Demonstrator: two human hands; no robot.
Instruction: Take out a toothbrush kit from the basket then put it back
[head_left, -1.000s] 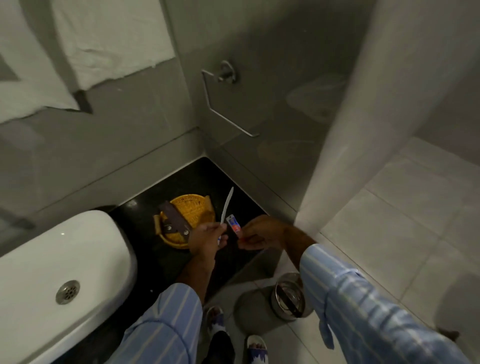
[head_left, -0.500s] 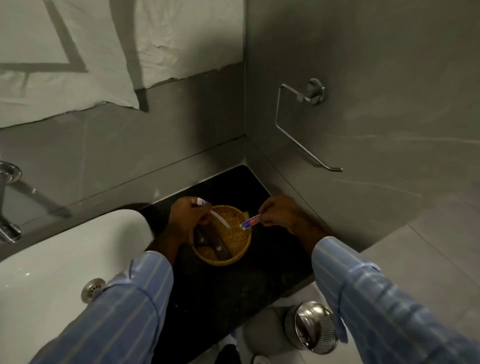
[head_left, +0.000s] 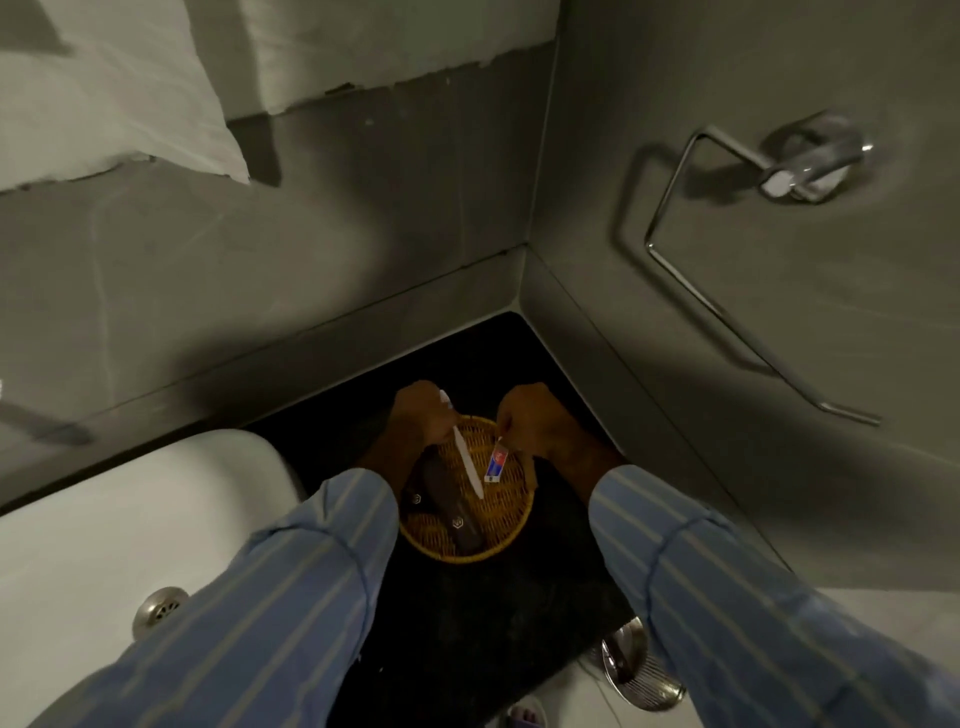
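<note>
A round yellow wicker basket (head_left: 511, 525) stands on the black counter in the corner. My left hand (head_left: 418, 415) is at its far left rim and grips a white toothbrush (head_left: 466, 462), which slants down over the basket. At the far right rim, my right hand (head_left: 527, 415) pinches a small red, white and blue toothpaste tube (head_left: 495, 466) that hangs over the inside of the basket. Dark brown packets (head_left: 447, 506) lie in the basket's left half.
The black counter (head_left: 467, 623) ends at grey walls behind and to the right. A white washbasin (head_left: 130, 530) with a metal drain (head_left: 158, 608) is at the left. A chrome paper holder (head_left: 769, 176) hangs on the right wall. A steel bin (head_left: 631, 670) stands below the counter.
Both hands have moved from in front of the basket to over it and lowered. The toothbrush now slants down into the basket and the tube hangs instead of pointing sideways.
</note>
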